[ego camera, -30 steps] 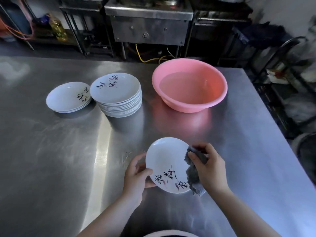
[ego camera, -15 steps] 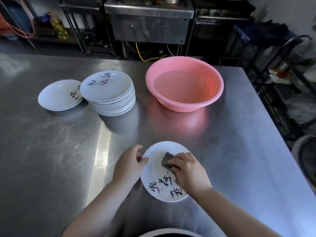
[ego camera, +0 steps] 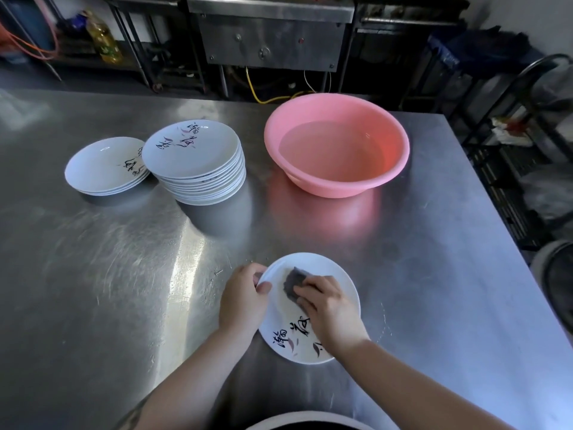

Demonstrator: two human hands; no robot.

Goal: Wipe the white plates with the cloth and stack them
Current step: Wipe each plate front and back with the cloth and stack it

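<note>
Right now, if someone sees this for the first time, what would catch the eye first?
Probably the pink basin holding water, at the far right of the steel table. Next, two stacks of white plates: the tall stack beside the low stack, far left. Nearest, the right hand presses a grey cloth on a plate whose rim the left hand holds.
</note>
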